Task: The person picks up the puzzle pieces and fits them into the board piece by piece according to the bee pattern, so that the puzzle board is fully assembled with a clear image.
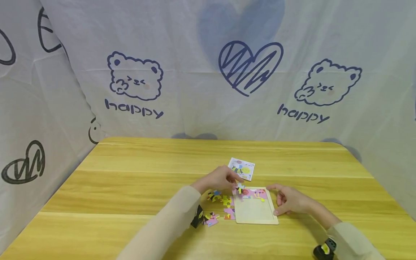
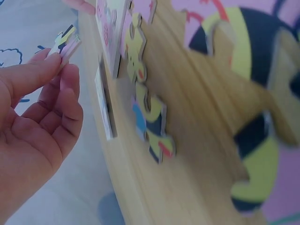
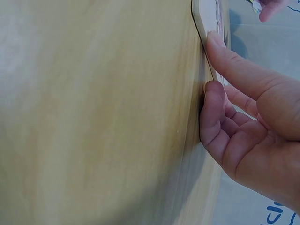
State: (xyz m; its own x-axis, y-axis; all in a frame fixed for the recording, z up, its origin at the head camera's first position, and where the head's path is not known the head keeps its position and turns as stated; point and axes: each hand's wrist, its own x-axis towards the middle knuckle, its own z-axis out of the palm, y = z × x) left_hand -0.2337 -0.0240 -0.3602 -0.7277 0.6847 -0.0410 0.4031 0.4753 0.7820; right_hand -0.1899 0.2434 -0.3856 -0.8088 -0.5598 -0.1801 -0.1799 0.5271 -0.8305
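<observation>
My left hand (image 1: 222, 177) pinches a puzzle piece (image 1: 240, 188) between thumb and fingers, above the upper left corner of the wooden puzzle tray (image 1: 256, 213). In the left wrist view this piece (image 2: 65, 43) shows black, yellow and pink print and is tilted. At the tray's right side, my right hand (image 1: 290, 199) grips the edge. Its thumb rests on the rim near the lower corner, and the forefinger reaches the upper corner. In the right wrist view the other fingers curl beside the tray's edge (image 3: 201, 21). Pink pieces (image 1: 259, 194) lie along the top inside the tray.
Loose pieces lie left of the tray: a blue, black and yellow one (image 1: 213, 196), a yellow one (image 1: 226, 200), a pink one (image 1: 229, 213) and a striped one (image 1: 212, 219) beside my left wrist. Behind the tray lies a bee picture card (image 1: 247, 169) on the wooden table (image 1: 130, 198).
</observation>
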